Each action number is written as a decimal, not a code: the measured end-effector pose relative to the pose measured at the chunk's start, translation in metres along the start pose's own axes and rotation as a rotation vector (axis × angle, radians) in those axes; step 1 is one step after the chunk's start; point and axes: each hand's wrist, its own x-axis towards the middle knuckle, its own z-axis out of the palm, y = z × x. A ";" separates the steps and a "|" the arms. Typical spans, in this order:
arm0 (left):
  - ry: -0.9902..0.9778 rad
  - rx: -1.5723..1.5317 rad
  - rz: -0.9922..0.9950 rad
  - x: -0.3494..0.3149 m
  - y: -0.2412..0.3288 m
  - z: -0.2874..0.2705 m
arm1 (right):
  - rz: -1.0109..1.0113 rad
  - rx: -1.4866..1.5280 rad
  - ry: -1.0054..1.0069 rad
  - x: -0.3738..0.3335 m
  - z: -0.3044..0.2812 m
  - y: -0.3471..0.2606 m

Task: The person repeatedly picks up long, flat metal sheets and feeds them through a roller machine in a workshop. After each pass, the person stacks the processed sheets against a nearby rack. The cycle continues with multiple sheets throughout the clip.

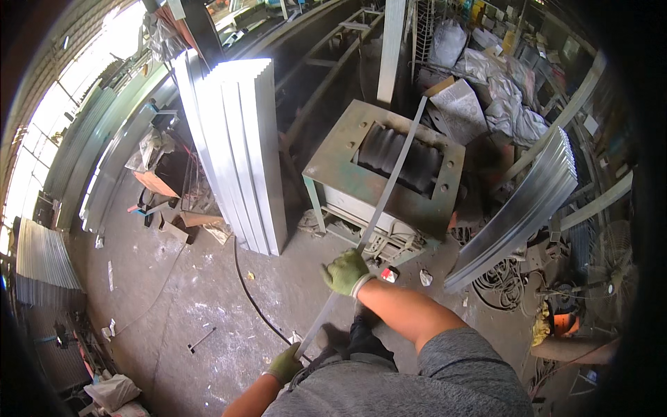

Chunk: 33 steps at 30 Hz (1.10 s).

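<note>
A long, narrow flat metal strip slants from near my waist up over a green-edged metal machine. My right hand, in a green work glove, is closed around the strip partway along. Near its lower end my left hand, gloved alike, grips the same strip; its fingers are partly hidden. The far part of the strip passes across the machine's top plate and in front of the dark ridged roller in its opening. From this view I cannot tell whether the strip touches the plate.
Tall stacks of shiny metal profiles stand left and right of the machine. A black cable crosses the concrete floor. Coiled hoses and a fan are at right. White sacks pile up behind.
</note>
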 end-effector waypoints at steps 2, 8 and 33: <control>-0.010 -0.064 0.013 -0.020 -0.022 0.005 | -0.006 0.039 -0.001 -0.015 0.007 -0.032; -0.095 -0.105 -0.055 -0.074 -0.123 0.030 | 0.024 0.049 -0.240 -0.051 0.037 -0.122; 0.155 0.226 0.073 0.127 0.093 -0.037 | 0.284 0.251 0.425 -0.036 -0.004 0.050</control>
